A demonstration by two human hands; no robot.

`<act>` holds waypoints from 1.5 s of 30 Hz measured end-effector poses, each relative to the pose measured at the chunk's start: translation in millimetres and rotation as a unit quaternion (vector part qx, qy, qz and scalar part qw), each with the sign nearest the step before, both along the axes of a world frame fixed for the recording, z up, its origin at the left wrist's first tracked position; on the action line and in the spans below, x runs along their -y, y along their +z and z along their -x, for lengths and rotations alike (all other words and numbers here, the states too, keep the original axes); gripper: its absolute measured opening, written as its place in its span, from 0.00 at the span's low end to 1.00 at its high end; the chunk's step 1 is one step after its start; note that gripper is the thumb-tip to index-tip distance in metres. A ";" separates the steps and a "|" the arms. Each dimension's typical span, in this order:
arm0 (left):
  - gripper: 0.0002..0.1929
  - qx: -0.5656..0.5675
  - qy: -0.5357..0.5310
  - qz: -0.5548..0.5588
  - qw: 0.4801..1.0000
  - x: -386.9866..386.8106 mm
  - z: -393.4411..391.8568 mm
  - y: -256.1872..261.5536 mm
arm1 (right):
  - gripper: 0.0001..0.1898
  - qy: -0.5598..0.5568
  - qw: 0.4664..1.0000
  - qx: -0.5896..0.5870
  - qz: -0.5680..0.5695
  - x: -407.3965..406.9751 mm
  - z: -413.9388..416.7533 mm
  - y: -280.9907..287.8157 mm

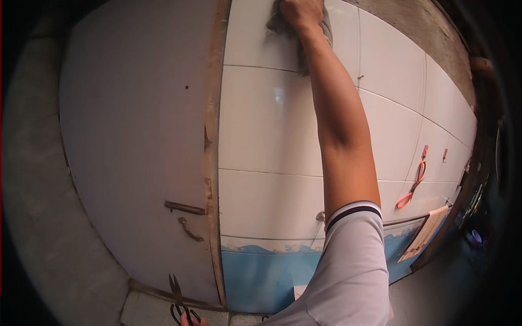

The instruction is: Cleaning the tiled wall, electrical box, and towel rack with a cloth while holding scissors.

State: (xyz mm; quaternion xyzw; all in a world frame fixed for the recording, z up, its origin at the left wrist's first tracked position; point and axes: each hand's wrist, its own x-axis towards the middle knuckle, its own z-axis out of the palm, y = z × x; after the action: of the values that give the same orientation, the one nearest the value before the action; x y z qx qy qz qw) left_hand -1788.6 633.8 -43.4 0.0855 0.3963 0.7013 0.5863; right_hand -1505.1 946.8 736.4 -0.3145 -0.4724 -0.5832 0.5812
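High on the white tiled wall (pixel 269 122), at the top edge of the view, my right hand (pixel 304 14) grips a grey-brown cloth (pixel 326 26) and presses it to the tiles. The cloth hangs down beside my wrist, and part of it is hidden behind the forearm. Low in the view, my left hand (pixel 192 320) holds a pair of scissors (pixel 176 289) by their black loop handles. Their dark blades point up, slightly apart, in front of the door's lower part. Only the fingers of that hand show.
A pale door (pixel 134 134) with a bolt (pixel 184 208) and a handle (pixel 190 230) stands left. Red-handled scissors (pixel 416 179) hang from a wall hook (pixel 425 150). A towel (pixel 426 232) hangs on a rail (pixel 405 220). A nail (pixel 360 76) sticks out of the wall.
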 end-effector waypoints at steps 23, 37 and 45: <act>0.26 -0.530 0.062 -0.117 0.838 57.9 -3.5 38.2 | 0.18 0.091 0.699 0.609 0.364 43.2 14.2 -413.2; 0.28 -0.506 0.056 -0.061 0.859 93.2 38.9 24.8 | 0.34 0.039 0.947 0.198 0.249 39.0 49.9 -434.1; 0.28 -0.535 0.076 -0.059 0.840 107.8 56.3 21.7 | 0.17 0.090 0.766 0.480 0.418 59.4 31.1 -689.9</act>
State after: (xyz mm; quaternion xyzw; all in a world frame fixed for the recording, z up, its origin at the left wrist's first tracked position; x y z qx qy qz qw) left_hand -1844.8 526.0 -21.8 0.4510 0.6113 0.6113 0.2218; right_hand -1536.2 887.4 46.4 -0.1613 -0.9127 -0.3486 0.1393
